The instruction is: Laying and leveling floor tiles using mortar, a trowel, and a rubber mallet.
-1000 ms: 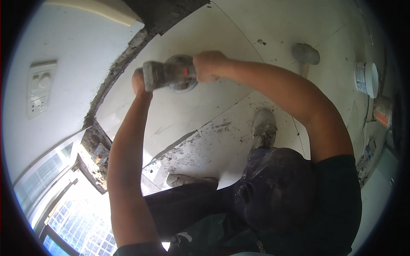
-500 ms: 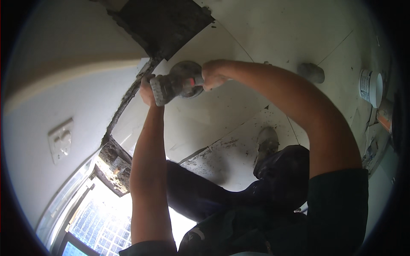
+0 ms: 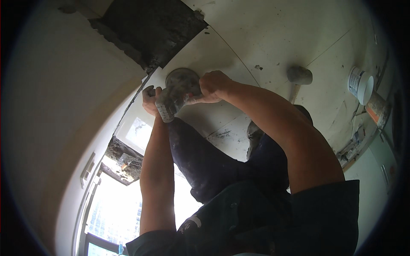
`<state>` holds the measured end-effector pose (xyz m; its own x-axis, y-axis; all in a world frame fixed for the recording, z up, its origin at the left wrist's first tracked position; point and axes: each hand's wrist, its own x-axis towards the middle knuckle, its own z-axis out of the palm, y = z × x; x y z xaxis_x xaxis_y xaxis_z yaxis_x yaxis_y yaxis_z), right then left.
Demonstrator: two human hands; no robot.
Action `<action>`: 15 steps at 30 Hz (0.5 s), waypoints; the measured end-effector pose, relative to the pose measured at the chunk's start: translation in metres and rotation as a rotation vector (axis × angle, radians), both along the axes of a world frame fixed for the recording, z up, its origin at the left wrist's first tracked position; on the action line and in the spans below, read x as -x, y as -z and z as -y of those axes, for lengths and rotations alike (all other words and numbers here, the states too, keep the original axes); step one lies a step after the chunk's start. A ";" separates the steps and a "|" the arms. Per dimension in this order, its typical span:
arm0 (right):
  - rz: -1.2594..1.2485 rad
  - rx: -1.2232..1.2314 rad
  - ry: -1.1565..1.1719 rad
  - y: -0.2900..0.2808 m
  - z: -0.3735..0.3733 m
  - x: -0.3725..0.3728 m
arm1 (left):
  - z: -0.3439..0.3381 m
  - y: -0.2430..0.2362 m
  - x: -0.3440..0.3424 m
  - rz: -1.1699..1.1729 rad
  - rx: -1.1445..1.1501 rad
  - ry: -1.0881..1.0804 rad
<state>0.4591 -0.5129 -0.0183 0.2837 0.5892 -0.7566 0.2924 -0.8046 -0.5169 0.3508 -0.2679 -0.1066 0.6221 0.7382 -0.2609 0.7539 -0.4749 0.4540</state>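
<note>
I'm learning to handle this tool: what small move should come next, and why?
Probably slide the power tool slightly away from the dark bare patch: its round disc looks close to that edge of the pale tile, and the left hand and right hand both grip it.

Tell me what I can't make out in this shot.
Head view:
Left hand: full grip, partly hidden by the power tool.
Round base: underside, hidden by the base itself.
Mallet: handle's lower end, hidden by the right forearm.
Dark patch: far end, cut off by the upper edge.
Bright opening: outside details, washed out by glare.
</note>
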 end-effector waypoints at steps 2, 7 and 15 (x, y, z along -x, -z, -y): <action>-0.005 0.018 0.016 0.006 -0.002 0.002 | -0.008 0.024 0.012 0.003 0.000 0.025; -0.033 -0.011 -0.006 0.004 -0.021 0.002 | -0.048 0.056 0.048 0.058 -0.079 0.099; -0.016 0.015 0.015 0.008 -0.011 -0.002 | 0.010 -0.016 -0.008 -0.029 -0.128 0.002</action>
